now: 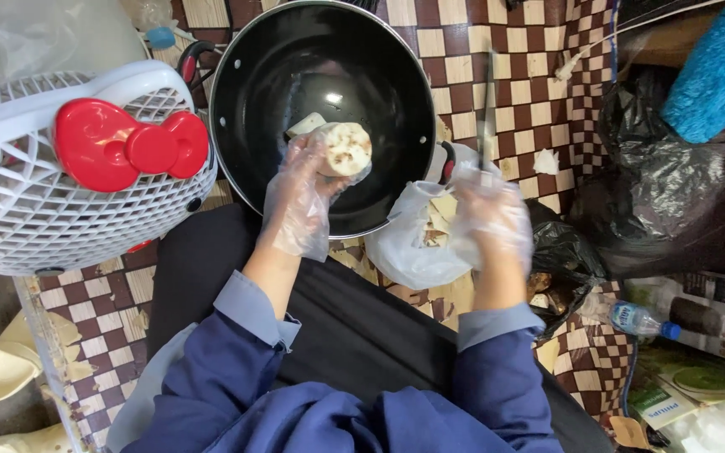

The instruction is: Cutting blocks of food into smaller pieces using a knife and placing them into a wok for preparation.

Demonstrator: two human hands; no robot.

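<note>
Sleeves (pixel 312 403): blue, lying nearest the lens, below the wok (pixel 322 109).
Left hand (pixel 299 201): gloved, gripping a peeled root (pixel 346 149) over the wok.
Root: likely firm and slippery; best gripped around its sides; cut face turning upward, axis foreshortened.
Right hand (pixel 492 220): gloved, closing on a knife (pixel 487 109) right of the wok.
Bag (pixel 409 243): catching peelings.

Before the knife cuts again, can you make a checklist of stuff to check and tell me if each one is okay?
1. Left hand grips the lotus root piece firmly: ok.
2. Piece is over the black pan: ok.
3. Right hand holds the knife: ok, though blurred.
4. Blade is away from the left fingers: ok, apart.
5. Both hands are gloved: ok.
6. White bag of peelings sits clear of the pan: cannot tell, it overlaps the rim.
</note>
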